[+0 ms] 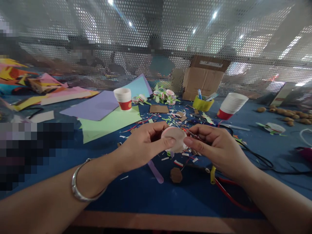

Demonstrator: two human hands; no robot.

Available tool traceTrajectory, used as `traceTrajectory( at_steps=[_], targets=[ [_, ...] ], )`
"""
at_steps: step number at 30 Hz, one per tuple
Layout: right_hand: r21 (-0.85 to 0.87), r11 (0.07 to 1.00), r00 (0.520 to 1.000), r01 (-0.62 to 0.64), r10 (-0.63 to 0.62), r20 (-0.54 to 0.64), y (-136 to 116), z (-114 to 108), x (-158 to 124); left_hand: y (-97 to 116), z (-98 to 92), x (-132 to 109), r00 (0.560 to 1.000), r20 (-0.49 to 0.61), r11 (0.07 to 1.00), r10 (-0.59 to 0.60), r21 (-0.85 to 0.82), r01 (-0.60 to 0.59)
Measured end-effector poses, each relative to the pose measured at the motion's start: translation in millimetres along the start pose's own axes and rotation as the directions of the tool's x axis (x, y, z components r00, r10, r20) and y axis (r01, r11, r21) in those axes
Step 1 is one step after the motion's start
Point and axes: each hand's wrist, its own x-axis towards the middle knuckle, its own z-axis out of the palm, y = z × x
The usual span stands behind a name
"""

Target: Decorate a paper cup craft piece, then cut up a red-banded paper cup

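Between thumb and fingers, my left hand holds a round white paper cup bottom with a thin red line along its rim. My right hand is closed at the disc's right edge, its thumb tip touching or very near it. A thin dark piece sticks out between the right fingers; its kind is unclear. Below the hands lie a round brown cardboard piece, a purple stick and a red-handled tool, partly hidden by my right wrist. Paper scraps surround them.
Stacked paper cups stand on green paper, and another stack leans at right. Behind are paper turtle-like crafts, a yellow holder and a cardboard box. Black cable and walnut-like lumps lie right.
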Motion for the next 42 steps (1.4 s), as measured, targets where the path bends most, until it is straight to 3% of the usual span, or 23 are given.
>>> traceTrajectory(
  at_steps=[8,18,24,28,32,38,42],
  targets=[
    [0.011,1.0,1.0,-0.008,0.007,0.026,1,1,-1,3,3.2,0,0.981,0.129,0.973,-0.146,-0.161,0.166],
    [0.177,0.975,0.981,-0.132,0.103,0.163,5,3,1,4,6.8,1,0.964,0.101,0.912,-0.245,-0.315,0.264],
    [0.223,0.959,0.974,-0.173,0.132,0.186,6,5,1,6,7.3,0,0.975,0.081,0.911,-0.209,-0.346,0.224],
    [0.192,0.976,0.99,-0.103,0.081,0.12,9,3,0,2,3.8,1,0.99,0.043,0.945,-0.134,-0.295,0.141],
    [0.112,0.994,1.0,0.004,-0.006,0.025,10,1,0,0,-1.2,2,0.995,-0.096,0.993,-0.032,-0.112,0.021],
    [-0.189,0.981,0.998,0.032,-0.04,-0.038,5,1,-1,3,-3.8,-1,0.952,-0.266,0.98,0.15,0.166,-0.108],
    [-0.245,0.968,0.997,0.051,-0.064,-0.046,3,0,-2,5,-2.4,-5,0.92,-0.317,0.948,0.229,0.287,-0.137]
  ],
)
